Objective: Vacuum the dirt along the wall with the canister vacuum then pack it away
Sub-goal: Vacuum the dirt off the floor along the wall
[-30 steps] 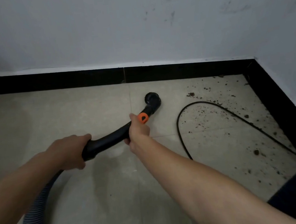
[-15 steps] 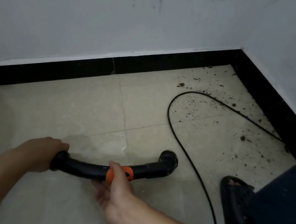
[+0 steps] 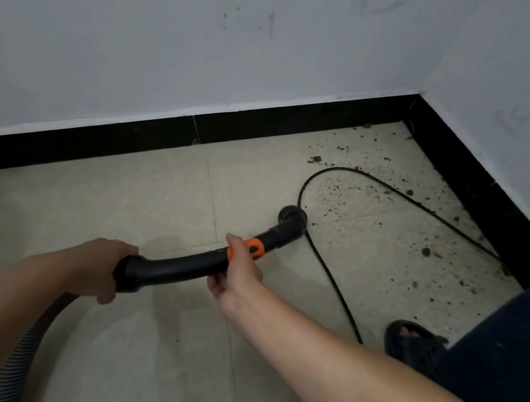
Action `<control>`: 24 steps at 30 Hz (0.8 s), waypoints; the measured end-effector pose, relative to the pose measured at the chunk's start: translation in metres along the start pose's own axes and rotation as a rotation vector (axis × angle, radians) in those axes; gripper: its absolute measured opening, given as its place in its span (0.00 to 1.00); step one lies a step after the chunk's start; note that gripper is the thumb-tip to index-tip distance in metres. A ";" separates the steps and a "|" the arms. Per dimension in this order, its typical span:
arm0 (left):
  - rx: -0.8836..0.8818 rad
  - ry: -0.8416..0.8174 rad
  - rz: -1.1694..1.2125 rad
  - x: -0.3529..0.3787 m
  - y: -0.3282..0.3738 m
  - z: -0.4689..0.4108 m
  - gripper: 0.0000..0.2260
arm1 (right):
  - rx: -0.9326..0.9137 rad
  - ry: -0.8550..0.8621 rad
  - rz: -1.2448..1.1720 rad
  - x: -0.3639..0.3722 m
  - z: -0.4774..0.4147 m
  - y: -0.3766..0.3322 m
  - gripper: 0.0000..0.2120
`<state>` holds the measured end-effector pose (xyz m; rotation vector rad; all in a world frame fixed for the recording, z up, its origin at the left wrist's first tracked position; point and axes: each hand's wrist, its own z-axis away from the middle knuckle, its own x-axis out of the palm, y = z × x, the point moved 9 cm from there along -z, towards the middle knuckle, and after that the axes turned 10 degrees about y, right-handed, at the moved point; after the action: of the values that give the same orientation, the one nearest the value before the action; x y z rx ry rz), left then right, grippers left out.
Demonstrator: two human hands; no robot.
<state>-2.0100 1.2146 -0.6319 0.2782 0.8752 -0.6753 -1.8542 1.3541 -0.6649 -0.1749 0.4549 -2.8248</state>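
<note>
One sandal (image 3: 412, 339) stands at five o'clock. Two hands grasp one black vacuum wand (image 3: 179, 268): left hand (image 3: 100, 267) clenched round its hose end, right hand (image 3: 235, 269) gripping the orange collar (image 3: 255, 249). Its one round brush (image 3: 291, 219) sits on the tile just beside one black cord (image 3: 333, 275); dirt (image 3: 354, 191) lies scattered at two o'clock, toward the baseboard (image 3: 87, 142).

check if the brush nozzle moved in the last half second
Yes. The brush nozzle went forward, toward the black skirting: it was well short of the horizontal grout line and now sits on it, against the power cord.

A plain indoor room corner: white wall (image 3: 240, 39), black skirting (image 3: 87, 142), beige floor tiles (image 3: 93, 202).
</note>
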 end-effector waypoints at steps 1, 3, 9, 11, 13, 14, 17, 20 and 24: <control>0.004 0.012 0.001 -0.004 0.000 0.000 0.19 | -0.003 -0.007 0.004 0.000 0.002 -0.002 0.16; 0.023 0.019 -0.009 -0.009 0.003 0.001 0.20 | -0.013 -0.006 0.018 -0.008 0.004 0.000 0.17; 0.081 -0.049 -0.059 -0.010 0.045 -0.010 0.23 | -0.007 0.069 -0.046 -0.054 -0.001 0.002 0.15; 0.066 -0.097 -0.097 -0.009 0.052 -0.012 0.24 | 0.009 0.083 -0.047 -0.060 -0.005 0.001 0.16; 0.045 -0.148 -0.152 -0.006 0.051 -0.009 0.25 | 0.018 0.076 -0.028 -0.057 -0.005 0.001 0.16; 0.032 -0.168 -0.168 -0.005 0.047 -0.006 0.25 | 0.022 0.068 -0.012 -0.052 -0.005 0.002 0.16; -0.026 -0.210 -0.146 0.001 0.031 0.005 0.25 | 0.025 0.041 0.046 -0.034 -0.008 0.005 0.16; -0.053 -0.194 -0.056 -0.001 0.023 0.010 0.24 | -0.001 0.023 0.081 -0.016 -0.015 -0.002 0.16; -0.024 -0.132 0.148 -0.014 0.034 0.001 0.19 | -0.084 0.031 0.106 -0.005 -0.025 -0.037 0.15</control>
<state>-1.9938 1.2459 -0.6216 0.2710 0.7283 -0.5392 -1.8626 1.3963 -0.6767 -0.1205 0.5732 -2.7096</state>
